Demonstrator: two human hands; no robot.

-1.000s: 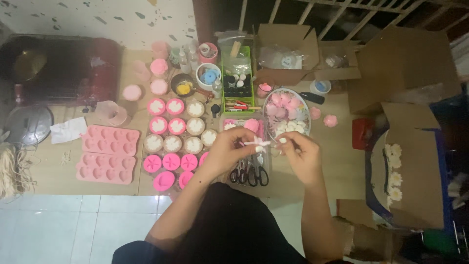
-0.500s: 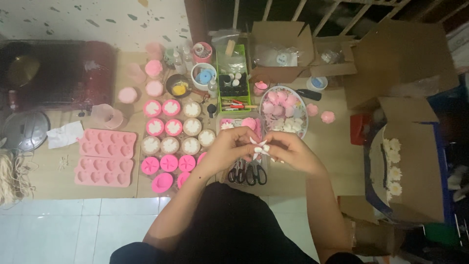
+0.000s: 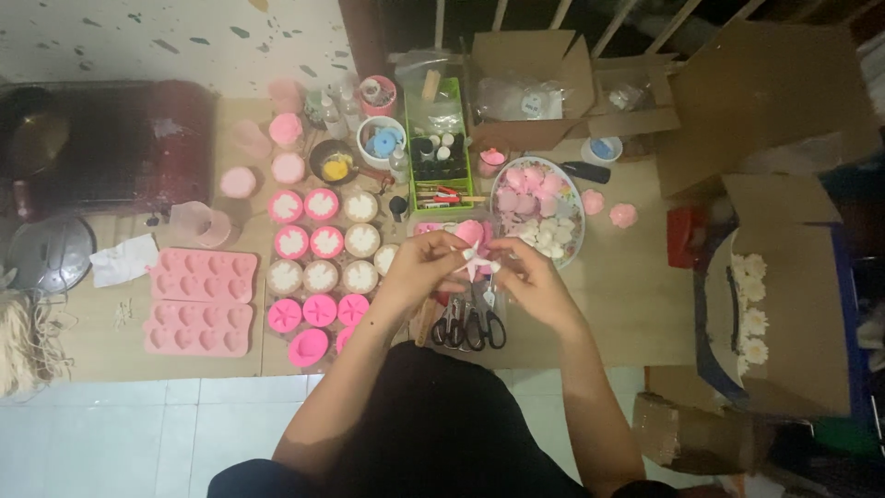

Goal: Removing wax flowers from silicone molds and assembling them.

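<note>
Delicately pinched between both sets of fingertips, a small pink-and-white flower piece (image 3: 477,263) sits at the centre of the view, raised above the black-handled scissors (image 3: 470,325) that lie just below the fingers. It looks light and thin, with pale petals spreading from a pink middle; I would judge it soft or brittle at the petal tips, likely to bend or snap under a hard squeeze, so the firmer pink centre seems the safer place to grip, with the petals left free. The left hand (image 3: 419,270) comes in from the lower left with the wrist bent, its thumb and forefinger closed on the left side of the piece. The right hand (image 3: 527,277) meets it from the other side, fingers curled and drawn together on the right edge, though exactly which fingertips touch is too small to tell. Both forearms angle inward from the body, so the hands nearly touch. Just beyond the fingers lies a round dish (image 3: 570,242) of pink and white moulded shapes, and to their left stand rows of round pink moulds (image 3: 306,242).
</note>
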